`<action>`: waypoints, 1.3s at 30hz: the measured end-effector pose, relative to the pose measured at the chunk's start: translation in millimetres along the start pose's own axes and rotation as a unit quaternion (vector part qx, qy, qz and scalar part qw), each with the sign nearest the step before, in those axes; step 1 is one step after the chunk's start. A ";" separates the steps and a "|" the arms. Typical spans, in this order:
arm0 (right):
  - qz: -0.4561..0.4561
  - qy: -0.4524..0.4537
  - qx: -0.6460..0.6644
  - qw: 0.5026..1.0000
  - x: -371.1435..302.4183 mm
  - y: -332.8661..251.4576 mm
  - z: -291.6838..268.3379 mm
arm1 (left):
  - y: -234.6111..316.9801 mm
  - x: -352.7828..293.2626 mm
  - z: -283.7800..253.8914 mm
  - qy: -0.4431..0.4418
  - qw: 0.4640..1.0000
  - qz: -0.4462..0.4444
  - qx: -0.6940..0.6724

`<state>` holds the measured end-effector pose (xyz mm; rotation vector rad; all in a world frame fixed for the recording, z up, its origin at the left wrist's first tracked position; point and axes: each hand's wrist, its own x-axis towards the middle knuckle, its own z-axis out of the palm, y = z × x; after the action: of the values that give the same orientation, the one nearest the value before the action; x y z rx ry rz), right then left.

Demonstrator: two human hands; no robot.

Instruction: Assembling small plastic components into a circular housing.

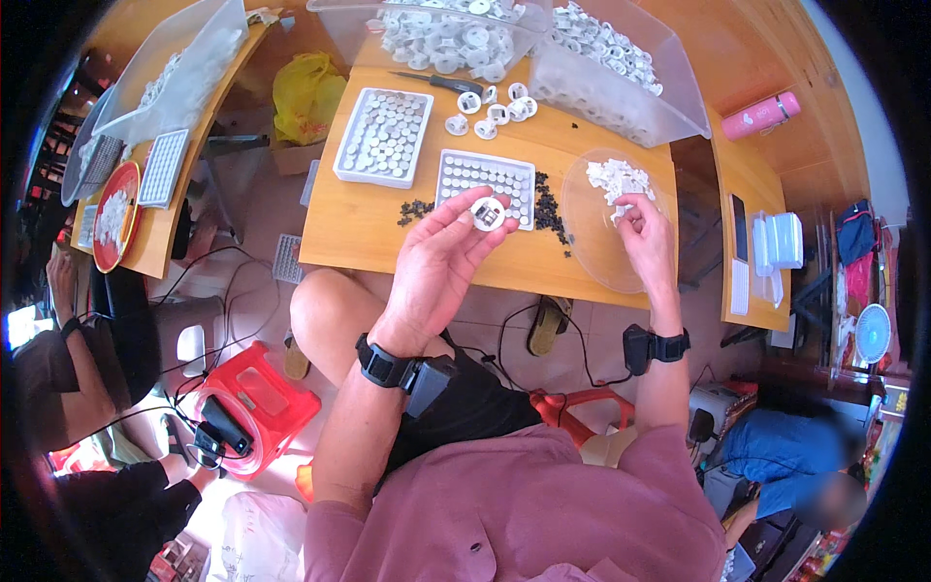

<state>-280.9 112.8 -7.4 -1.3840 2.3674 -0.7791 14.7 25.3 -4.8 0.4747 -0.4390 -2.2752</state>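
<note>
Between the thumb and fingers of the left hand [438, 250], a round white plastic housing [488, 214] is pinched, its dark-marked side showing, and beyond it lies a white tray [530, 175] of round pieces [479, 166]. To the right of this grip, past scattered small black parts [549, 206], the right hand [647, 241] holds its fingertips close together at a pile of small white pieces [619, 178]; whether they pinch one, I cannot tell.
</note>
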 end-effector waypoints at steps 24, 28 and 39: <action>-0.076 -0.089 0.333 0.936 -33.0 -129.5 47.3 | -8.6 5.9 -7.1 -0.012 1.000 -0.007 0.008; -0.126 -0.050 0.282 0.950 -32.8 -128.8 51.6 | -9.0 5.5 -6.7 -0.008 1.000 -0.004 0.007; -0.129 -0.046 0.261 0.955 -32.8 -130.1 53.5 | -11.5 7.5 -7.3 -0.014 1.000 0.005 0.020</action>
<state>-145.5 73.9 24.4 -1.4571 1.7427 -1.2683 6.2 26.2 -17.9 0.4599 -0.5004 -2.2706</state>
